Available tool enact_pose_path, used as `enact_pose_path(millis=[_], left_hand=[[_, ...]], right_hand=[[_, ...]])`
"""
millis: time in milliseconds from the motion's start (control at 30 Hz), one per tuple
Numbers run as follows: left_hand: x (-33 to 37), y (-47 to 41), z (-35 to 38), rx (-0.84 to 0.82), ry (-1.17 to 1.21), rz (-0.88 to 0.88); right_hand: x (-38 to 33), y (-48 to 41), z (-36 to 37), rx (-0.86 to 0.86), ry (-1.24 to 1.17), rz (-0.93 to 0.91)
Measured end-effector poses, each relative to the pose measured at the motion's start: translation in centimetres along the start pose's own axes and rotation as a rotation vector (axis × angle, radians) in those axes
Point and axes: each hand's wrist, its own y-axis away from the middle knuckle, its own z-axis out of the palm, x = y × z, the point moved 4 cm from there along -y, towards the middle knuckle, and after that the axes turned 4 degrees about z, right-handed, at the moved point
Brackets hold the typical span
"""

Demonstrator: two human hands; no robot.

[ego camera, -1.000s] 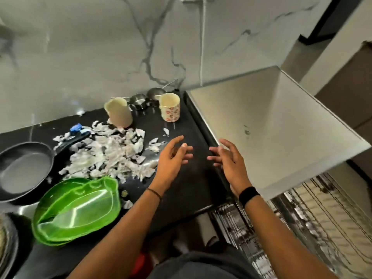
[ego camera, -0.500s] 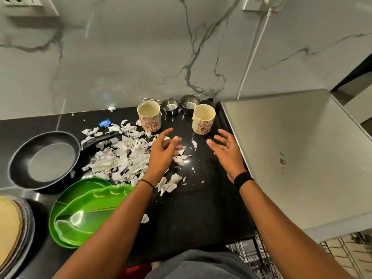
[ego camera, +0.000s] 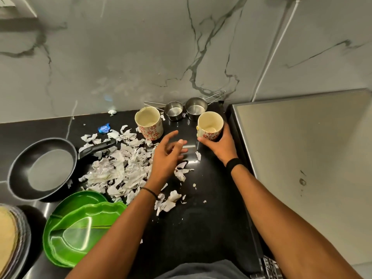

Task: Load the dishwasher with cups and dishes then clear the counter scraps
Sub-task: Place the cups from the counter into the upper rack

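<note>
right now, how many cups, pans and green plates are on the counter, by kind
floral mugs: 2, one in the right hand
steel measuring cups: 2
frying pan: 1
green plates: 2
total: 7

Black counter (ego camera: 211, 228), seemingly paper scraps (ego camera: 120, 168), pan (ego camera: 44, 170), mug (ego camera: 150, 122)

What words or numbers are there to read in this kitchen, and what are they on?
Nothing here can be read.
Paper scraps: grey marks that may be print, too blurred to read.
Blue wrapper: too small to read.
Left mug, right mug: red patterns only, no words.
</note>
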Motion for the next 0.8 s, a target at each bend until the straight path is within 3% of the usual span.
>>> enact_pose_path(millis=[267, 500, 800], left_hand=[[-0.3, -0.4, -4.6, 0.21, -0.142, 0.075], [-0.1, -2.9, -8.0, 0.424, -0.277, 0.103], [-2.1, -8.2, -8.6, 0.282, -0.401, 0.057]], right_hand=[[0.3, -0.4, 0.6, 0.047, -0.005, -0.019], [0.3, 3.1, 1.0, -0.009, 0.017, -0.054], [-0.1, 5.6, 0.6, -0.043, 0.014, -0.065]])
